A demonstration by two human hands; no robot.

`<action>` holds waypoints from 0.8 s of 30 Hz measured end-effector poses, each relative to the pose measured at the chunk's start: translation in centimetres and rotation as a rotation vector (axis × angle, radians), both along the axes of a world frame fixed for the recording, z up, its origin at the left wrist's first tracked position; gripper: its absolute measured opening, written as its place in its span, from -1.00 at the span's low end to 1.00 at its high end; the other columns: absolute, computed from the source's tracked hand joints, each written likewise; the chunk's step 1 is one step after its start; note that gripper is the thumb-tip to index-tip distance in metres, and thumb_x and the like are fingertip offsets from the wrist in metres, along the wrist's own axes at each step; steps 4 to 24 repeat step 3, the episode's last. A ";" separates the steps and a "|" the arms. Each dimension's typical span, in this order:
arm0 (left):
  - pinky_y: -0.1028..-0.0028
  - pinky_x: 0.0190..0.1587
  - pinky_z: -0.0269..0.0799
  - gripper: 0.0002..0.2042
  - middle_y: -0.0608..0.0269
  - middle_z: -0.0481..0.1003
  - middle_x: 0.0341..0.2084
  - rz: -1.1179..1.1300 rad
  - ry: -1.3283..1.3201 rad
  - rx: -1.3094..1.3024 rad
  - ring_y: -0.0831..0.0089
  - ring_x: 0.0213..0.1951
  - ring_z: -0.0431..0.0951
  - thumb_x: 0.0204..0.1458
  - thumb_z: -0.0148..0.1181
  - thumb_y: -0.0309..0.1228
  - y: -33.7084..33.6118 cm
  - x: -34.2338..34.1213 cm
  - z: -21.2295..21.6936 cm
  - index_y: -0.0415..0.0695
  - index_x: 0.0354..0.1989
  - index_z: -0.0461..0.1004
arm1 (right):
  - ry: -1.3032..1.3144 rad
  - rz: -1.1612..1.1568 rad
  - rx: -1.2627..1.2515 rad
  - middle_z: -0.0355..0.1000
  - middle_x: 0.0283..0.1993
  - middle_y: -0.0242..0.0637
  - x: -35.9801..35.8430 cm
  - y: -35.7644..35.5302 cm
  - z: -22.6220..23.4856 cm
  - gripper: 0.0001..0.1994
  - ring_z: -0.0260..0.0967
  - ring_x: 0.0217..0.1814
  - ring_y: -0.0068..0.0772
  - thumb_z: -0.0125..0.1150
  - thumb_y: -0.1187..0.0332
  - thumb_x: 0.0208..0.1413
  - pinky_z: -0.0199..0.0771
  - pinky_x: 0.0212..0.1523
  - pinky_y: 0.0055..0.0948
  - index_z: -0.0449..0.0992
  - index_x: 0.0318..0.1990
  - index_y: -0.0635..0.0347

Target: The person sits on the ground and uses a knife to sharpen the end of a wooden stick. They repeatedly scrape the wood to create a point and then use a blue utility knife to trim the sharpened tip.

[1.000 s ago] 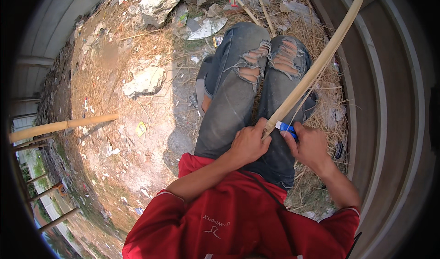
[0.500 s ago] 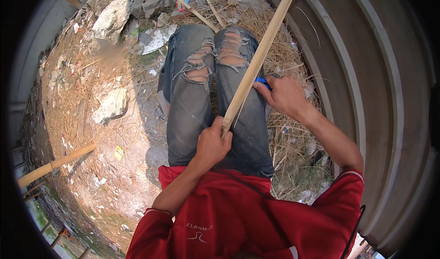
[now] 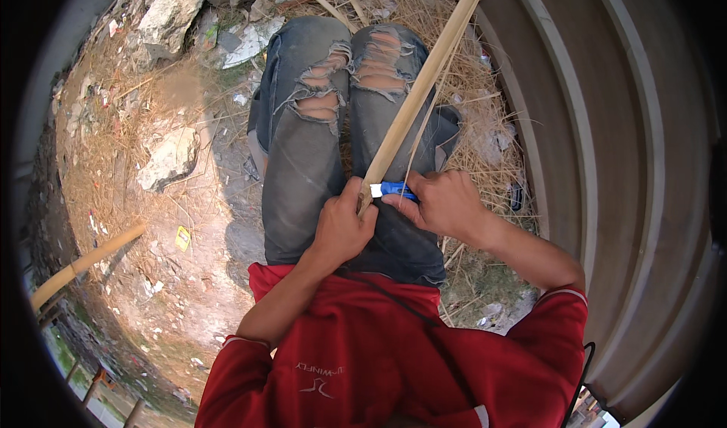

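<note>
A long, pale bamboo pole (image 3: 416,102) slants across my lap, from between my thighs up toward the top right. Its lower end is in the closed fingers of my left hand (image 3: 344,223). Closed around a blue utility knife (image 3: 397,191), my right hand (image 3: 452,204) is just right of the left one. The knife's bright tip meets the pole beside my left fingers; the blade's exact contact is too small to tell. A thin bamboo sliver (image 3: 421,134) runs alongside the pole and passes by my right hand.
Torn jeans (image 3: 303,185) cover my legs beneath the pole. A corrugated metal wall (image 3: 621,163) curves along the right. Rocks (image 3: 170,159), dry straw and litter lie on the ground, and another bamboo pole (image 3: 91,265) juts in at the left.
My right hand and the knife have moved down along the pole, close to my left hand. The left hand keeps its grip, and the view has shifted slightly.
</note>
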State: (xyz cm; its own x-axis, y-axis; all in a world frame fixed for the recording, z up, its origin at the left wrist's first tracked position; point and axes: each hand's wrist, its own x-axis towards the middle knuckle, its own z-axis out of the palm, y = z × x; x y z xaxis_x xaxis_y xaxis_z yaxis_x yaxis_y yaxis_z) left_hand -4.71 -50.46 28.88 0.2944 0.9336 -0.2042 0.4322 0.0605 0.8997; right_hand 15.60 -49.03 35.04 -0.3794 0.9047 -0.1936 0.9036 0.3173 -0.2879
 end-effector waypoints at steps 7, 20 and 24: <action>-0.01 -0.30 0.46 -0.73 -0.25 0.51 -0.50 -0.044 0.109 0.022 -0.26 -0.37 0.55 0.01 0.19 -0.42 0.4 -0.5 -0.3 -0.20 -0.16 0.30 | 0.031 0.011 0.077 0.46 -0.66 -0.13 0.6 1.0 -1.2 -0.49 0.49 -0.62 0.02 0.16 -0.19 0.15 0.46 -0.56 -0.07 0.54 -0.42 0.14; -0.01 -0.30 0.46 -0.73 -0.25 0.51 -0.50 -0.044 0.109 0.022 -0.26 -0.37 0.55 0.01 0.19 -0.42 0.4 -0.5 -0.3 -0.20 -0.16 0.30 | 0.031 0.011 0.077 0.46 -0.66 -0.13 0.6 1.0 -1.2 -0.49 0.49 -0.62 0.02 0.16 -0.19 0.15 0.46 -0.56 -0.07 0.54 -0.42 0.14; -0.01 -0.30 0.46 -0.73 -0.25 0.51 -0.50 -0.044 0.109 0.022 -0.26 -0.37 0.55 0.01 0.19 -0.42 0.4 -0.5 -0.3 -0.20 -0.16 0.30 | 0.031 0.011 0.077 0.46 -0.66 -0.13 0.6 1.0 -1.2 -0.49 0.49 -0.62 0.02 0.16 -0.19 0.15 0.46 -0.56 -0.07 0.54 -0.42 0.14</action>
